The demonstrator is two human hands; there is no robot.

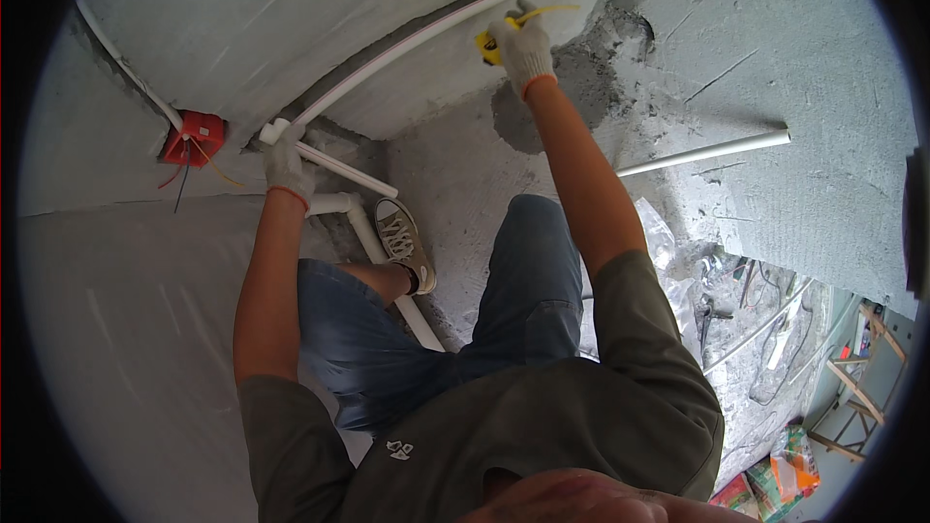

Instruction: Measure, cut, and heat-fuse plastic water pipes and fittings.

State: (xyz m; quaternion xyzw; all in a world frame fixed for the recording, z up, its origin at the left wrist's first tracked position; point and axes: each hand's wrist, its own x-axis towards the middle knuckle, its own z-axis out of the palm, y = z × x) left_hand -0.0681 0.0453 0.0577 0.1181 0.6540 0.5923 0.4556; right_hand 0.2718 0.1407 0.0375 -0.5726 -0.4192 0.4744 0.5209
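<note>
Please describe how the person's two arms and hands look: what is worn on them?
Both hands, left hand and right hand, wear white knitted work gloves with orange-red cuff edges. The forearms are bare. Short olive-green T-shirt sleeves cover the upper arms.

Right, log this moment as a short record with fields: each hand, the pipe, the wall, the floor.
left hand: gloved left hand grips the elbow end of the white pipe
right hand: gloved right hand holds a yellow tape measure against the pipe
pipe: long, white, lying in a wall groove
wall: grey plaster, red junction box with loose wires
floor: bare concrete, loose white pipe
</note>
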